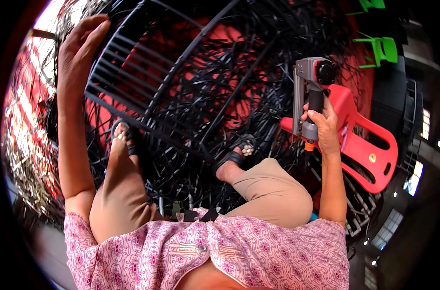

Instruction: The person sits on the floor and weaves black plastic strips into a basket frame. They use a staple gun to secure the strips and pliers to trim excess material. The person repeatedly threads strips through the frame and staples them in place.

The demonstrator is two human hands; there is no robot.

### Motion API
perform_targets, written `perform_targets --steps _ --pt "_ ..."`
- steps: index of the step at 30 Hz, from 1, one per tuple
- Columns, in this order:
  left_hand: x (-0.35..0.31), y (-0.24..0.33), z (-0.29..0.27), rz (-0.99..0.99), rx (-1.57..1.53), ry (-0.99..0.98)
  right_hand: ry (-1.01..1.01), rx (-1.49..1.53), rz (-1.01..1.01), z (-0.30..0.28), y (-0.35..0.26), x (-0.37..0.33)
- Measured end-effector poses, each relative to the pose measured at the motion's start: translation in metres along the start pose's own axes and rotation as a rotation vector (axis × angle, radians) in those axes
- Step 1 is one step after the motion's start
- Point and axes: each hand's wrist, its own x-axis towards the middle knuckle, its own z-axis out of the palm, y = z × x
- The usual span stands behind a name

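My right hand (323, 121) is wrapped around the dark grip of a grey pneumatic stapler (308, 70), held upright with an orange hose fitting at its lower end. At the upper left, my left hand (78, 50) is raised beside the corner of a dark slatted frame (154, 92). Its fingers are stretched out and nothing shows in them. The frame stands tilted between my feet, with close-set bars on its left part and longer bars crossing to the right. Whether the left fingertips touch the frame I cannot tell.
Loose black strips (224, 58) cover much of the red ground around the frame and my sandalled feet. A red plastic chair (369, 169) is at the right, close to my right forearm. Small green chairs (385, 50) stand farther back. Pale strips (29, 159) heap up on the far left.
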Motion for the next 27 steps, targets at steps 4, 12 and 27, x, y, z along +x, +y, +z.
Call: perform_targets --steps 4,12,27 --pt "-0.009 0.054 0.008 -0.075 0.084 -0.270 0.367 -0.217 -0.009 -0.095 0.045 -0.039" --pt "-0.074 0.174 0.010 0.269 0.186 -0.571 0.721 -0.710 0.223 -0.260 0.204 -0.019" --pt "-0.184 0.425 0.010 1.276 -0.397 -1.271 0.941 -0.591 -0.322 -0.219 0.087 -0.083"
